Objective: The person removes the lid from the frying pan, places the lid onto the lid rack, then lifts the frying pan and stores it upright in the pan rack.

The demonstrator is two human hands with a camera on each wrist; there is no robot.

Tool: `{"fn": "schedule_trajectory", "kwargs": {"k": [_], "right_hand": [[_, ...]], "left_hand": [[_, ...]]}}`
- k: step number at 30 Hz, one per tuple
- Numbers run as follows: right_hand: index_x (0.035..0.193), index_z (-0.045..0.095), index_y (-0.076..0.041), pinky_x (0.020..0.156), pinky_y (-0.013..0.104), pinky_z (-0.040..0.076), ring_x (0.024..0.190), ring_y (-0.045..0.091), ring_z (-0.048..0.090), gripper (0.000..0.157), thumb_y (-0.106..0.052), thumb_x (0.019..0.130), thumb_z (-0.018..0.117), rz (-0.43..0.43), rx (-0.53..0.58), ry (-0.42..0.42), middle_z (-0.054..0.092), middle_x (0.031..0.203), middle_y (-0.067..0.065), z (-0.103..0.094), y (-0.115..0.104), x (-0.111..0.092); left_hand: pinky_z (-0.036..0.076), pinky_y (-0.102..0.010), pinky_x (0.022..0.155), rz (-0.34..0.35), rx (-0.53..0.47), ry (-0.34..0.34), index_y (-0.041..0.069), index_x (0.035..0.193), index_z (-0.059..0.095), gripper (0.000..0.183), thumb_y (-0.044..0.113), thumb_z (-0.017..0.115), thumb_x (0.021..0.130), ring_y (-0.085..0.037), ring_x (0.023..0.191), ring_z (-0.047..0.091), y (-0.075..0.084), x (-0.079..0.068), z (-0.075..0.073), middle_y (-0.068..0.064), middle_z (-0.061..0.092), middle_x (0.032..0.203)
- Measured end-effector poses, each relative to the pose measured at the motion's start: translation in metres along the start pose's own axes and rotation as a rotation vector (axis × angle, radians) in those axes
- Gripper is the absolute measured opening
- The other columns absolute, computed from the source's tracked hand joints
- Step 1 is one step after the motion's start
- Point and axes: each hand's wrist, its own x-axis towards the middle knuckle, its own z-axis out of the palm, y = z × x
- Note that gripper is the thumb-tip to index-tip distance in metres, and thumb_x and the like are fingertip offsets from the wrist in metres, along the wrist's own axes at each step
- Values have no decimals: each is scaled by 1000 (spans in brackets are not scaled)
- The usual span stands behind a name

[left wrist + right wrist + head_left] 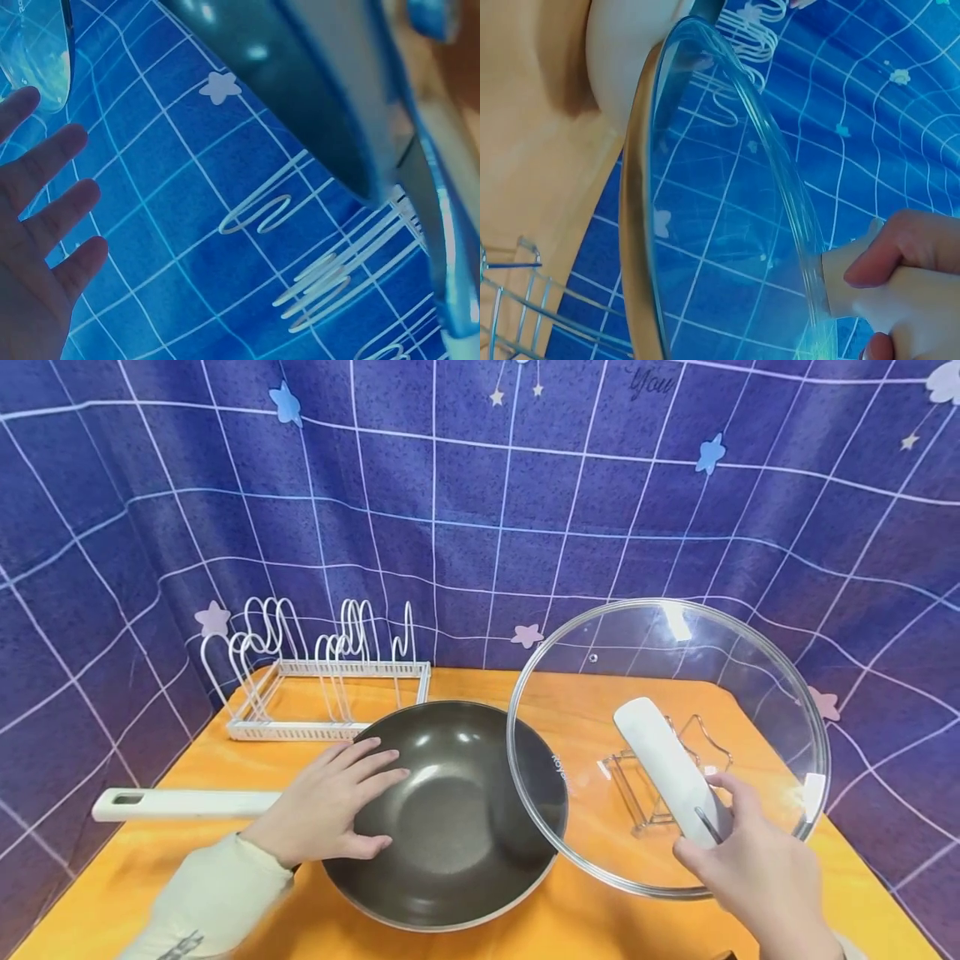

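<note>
Clear, silver-rimmed glass lid (720, 660), white handle (660, 760) in pinching right grip (765, 860); left grip (326, 802) spread

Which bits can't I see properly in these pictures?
Head view: where the pan handle meets the pan; the left hand covers it.
Head view: part of the lid grip; the right hand covers it.
Head view: the lettering on the lid; too small.
Left wrist view: the rest of the pan; the top edge cuts it off.
Right wrist view: the rest of the wire rack; the left edge cuts it off.
</note>
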Motion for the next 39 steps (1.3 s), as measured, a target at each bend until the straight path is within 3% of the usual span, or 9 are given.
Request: {"fn": "schedule_trajectory", "kwargs": {"k": [4,10,13,18,24,33,39], "right_hand": [[122,49,-4,38,33,29,43,14,44,74,-20,57,78,39,-10,-24,69,87,24,-4,5,-1],[126,41,-1,42,33,32,49,17,51,78,-24,62,80,155,-13,-145,67,98,28,-12,14,-1],[125,40,0,42,33,32,49,18,51,77,-24,63,79,172,-19,-144,66,99,29,-15,17,-2],[123,39,-1,43,32,32,48,18,51,75,-24,62,77,196,-31,-143,66,97,30,-20,22,-5],[124,36,-3,47,32,34,55,24,56,80,-27,62,80,320,-51,-202,65,102,30,-23,27,-8],[124,38,-4,45,32,33,51,23,54,77,-26,62,79,289,-71,-144,65,101,30,-29,29,-4],[126,34,-1,45,32,33,49,21,53,80,-27,64,79,340,-113,-165,61,108,34,-38,30,0]], "left_hand": [[42,-58,95,9,-9,-6,10,116,66,67,47,77,61,-38,112,57,1,6,0,-13,65,118],[45,-58,93,7,-15,-63,12,118,66,68,49,78,63,-37,115,57,4,16,-2,-11,65,120],[45,-56,95,13,-12,-74,13,119,66,70,51,78,62,-36,116,56,5,19,0,-11,65,121],[42,-56,98,36,-7,-67,14,120,65,72,53,78,61,-35,118,55,9,26,1,-11,64,123],[41,-57,98,61,-8,-16,15,119,65,72,55,77,60,-35,119,54,13,33,1,-11,64,123],[43,-55,97,98,-7,-31,16,119,63,73,57,77,60,-35,119,55,21,45,5,-10,64,123],[41,-53,100,138,0,-45,16,121,64,72,58,74,64,-34,121,54,27,65,7,-10,63,125]]}}
